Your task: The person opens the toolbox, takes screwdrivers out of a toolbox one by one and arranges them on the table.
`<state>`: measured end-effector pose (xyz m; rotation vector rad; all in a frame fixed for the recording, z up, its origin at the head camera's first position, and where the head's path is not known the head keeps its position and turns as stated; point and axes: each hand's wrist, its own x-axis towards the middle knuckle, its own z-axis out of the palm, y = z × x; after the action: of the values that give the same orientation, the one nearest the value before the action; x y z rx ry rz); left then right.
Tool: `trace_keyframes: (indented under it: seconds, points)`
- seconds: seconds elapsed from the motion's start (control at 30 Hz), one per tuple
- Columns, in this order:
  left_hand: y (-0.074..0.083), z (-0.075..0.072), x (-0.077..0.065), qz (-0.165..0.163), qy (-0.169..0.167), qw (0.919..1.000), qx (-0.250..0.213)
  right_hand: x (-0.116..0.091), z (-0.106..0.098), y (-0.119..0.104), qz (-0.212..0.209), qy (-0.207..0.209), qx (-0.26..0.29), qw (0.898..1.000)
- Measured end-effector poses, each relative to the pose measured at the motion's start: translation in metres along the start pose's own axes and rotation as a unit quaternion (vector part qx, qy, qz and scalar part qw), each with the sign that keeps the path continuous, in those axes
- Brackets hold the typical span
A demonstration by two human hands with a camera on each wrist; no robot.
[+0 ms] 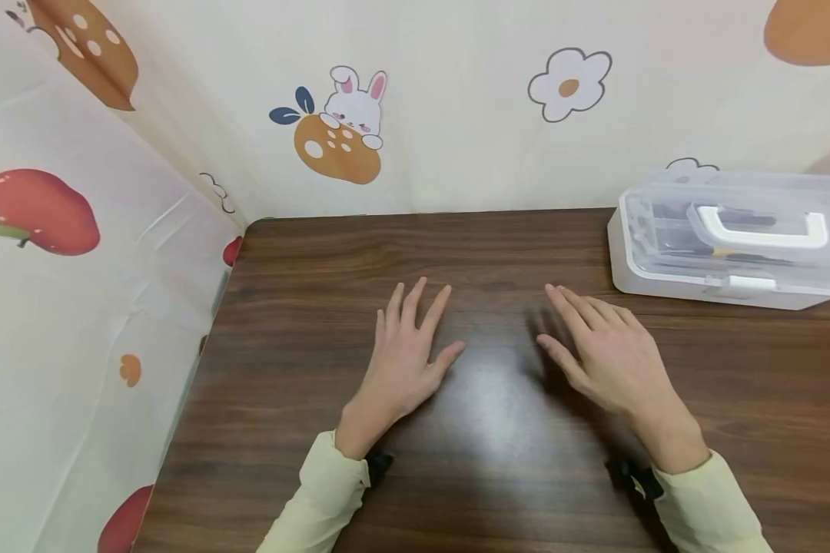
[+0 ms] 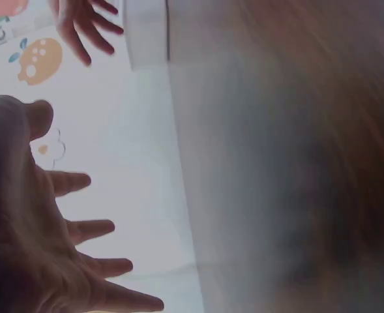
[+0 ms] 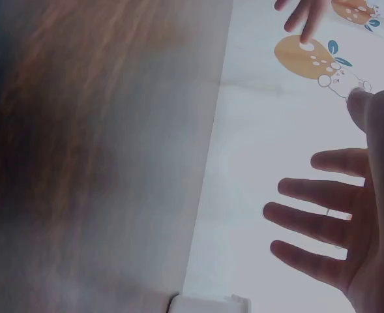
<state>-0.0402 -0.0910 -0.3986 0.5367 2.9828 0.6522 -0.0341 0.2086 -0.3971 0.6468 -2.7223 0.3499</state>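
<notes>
My left hand (image 1: 403,361) is over the left-middle of the dark wooden table (image 1: 304,307), palm down, with fingers and thumb spread and nothing held. Across from it, my right hand (image 1: 605,353) hovers palm down with straight fingers, its shadow falling on the tabletop to its left. A white plastic case (image 1: 733,238) with a see-through lid and a white handle stands beyond the right hand, lid closed, with slim dark items inside. Both wrist views show the bare palms and extended fingers, the left palm (image 2: 29,241) and the right palm (image 3: 368,241) held off the wood.
A pale wall covering (image 1: 456,107) printed with a rabbit, fruit and flowers rises behind the table's back edge. More of this covering (image 1: 62,322) runs along the left edge. The case occupies the back right corner area.
</notes>
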Motion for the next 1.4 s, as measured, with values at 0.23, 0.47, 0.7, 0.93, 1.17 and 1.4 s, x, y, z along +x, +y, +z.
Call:
trace_keyframes:
  seconds: [0.23, 0.47, 0.7, 0.93, 1.17, 1.4]
  points:
    - [0.029, 0.008, 0.018, 0.01, 0.017, 0.9921, -0.123, 0.002, -0.004, 0.01, 0.014, 0.073, 0.008, 0.997]
    - [0.052, 0.023, 0.048, 0.012, 0.022, 0.9697, -0.243, 0.002, -0.016, 0.028, 0.058, 0.145, 0.0, 0.988]
    - [0.081, 0.032, 0.078, 0.011, 0.009, 0.9555, -0.295, 0.001, -0.029, 0.053, 0.115, 0.185, -0.006, 0.976]
    - [0.112, 0.035, 0.109, 0.017, 0.004, 0.9562, -0.292, -0.001, -0.042, 0.082, 0.148, 0.218, -0.013, 0.965]
    - [0.135, 0.043, 0.141, 0.012, -0.011, 0.956, -0.293, -0.002, -0.05, 0.109, 0.15, 0.245, -0.046, 0.957]
    - [0.161, 0.05, 0.162, 0.0, -0.032, 0.955, -0.295, -0.008, -0.056, 0.131, 0.205, 0.229, -0.033, 0.951]
